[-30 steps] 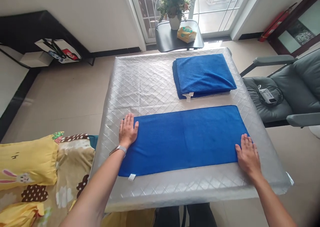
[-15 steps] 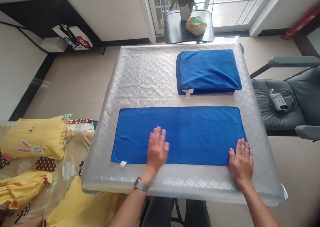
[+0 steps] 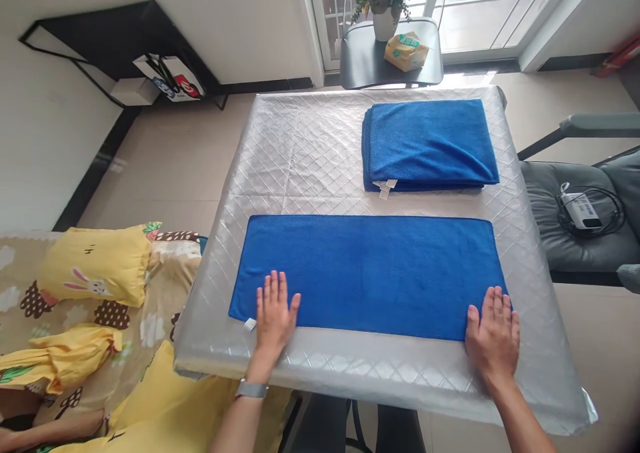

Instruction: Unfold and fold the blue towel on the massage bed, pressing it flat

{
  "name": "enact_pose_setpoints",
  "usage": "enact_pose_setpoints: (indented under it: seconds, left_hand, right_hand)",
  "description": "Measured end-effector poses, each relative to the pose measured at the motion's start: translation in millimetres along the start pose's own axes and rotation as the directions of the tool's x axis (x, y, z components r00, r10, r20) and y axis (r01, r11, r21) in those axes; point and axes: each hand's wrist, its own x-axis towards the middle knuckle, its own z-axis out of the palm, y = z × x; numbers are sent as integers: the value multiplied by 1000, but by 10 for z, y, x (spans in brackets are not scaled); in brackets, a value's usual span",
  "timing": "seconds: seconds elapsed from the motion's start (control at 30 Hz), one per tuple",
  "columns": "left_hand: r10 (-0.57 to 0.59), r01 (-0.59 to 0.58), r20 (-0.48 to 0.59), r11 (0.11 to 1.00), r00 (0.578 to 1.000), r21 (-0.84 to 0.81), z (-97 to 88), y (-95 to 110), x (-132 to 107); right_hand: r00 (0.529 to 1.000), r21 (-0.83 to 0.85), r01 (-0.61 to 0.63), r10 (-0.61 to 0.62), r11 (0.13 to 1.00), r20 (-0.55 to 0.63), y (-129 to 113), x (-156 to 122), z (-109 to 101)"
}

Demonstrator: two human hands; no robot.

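Observation:
A blue towel (image 3: 370,273) lies spread flat and lengthwise across the near half of the table, with a small white label (image 3: 250,324) at its near left corner. My left hand (image 3: 275,313) rests flat on the towel's near left part, fingers stretched out, a watch on the wrist. On the near right corner lies my right hand (image 3: 494,333), also flat, its fingers reaching along the towel's short edge. Neither hand grips anything. Beyond the spread towel sits a stack of folded blue towels (image 3: 433,143) with white labels hanging from its front left.
A silver quilted cover (image 3: 265,146) drapes the table. Behind it a black chair (image 3: 360,60) holds a potted plant (image 3: 385,23) and a yellow packet (image 3: 406,51). A grey armchair (image 3: 535,226) carries a white device (image 3: 580,210) with a cable. At left, a person's arm (image 3: 70,430) lies near yellow pillows (image 3: 95,263).
My left hand has slid left across the towel, from near its middle to its near left part. My right hand stays at the right corner. The view has shifted slightly.

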Motion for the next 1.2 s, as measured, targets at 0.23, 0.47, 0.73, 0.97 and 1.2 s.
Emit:
enact_pose_setpoints:
  seconds: [0.23, 0.47, 0.73, 0.97, 1.2]
  left_hand:
    - [-83, 83, 3, 996, 997, -43, -104, -957, 102]
    - [-35, 34, -18, 998, 999, -59, -218, -1036, 107]
    - [102, -121, -129, 981, 986, -149, -416, 167, 242]
    - [485, -456, 88, 859, 870, -231, 61, 1594, 256]
    - [126, -123, 68, 991, 990, -42, 74, 562, 132]
  right_hand:
    - [999, -47, -14, 15, 999, 28, 58, 15, 42]
    - [985, -7, -101, 101, 995, 138, 56, 42, -99]
    - [886, 39, 458, -460, 888, 63, -1400, -1, -41]
    - [852, 97, 497, -506, 862, 134, -1867, 14, 376]
    - [918, -11, 385, -382, 923, 106, -928, 183, 178]
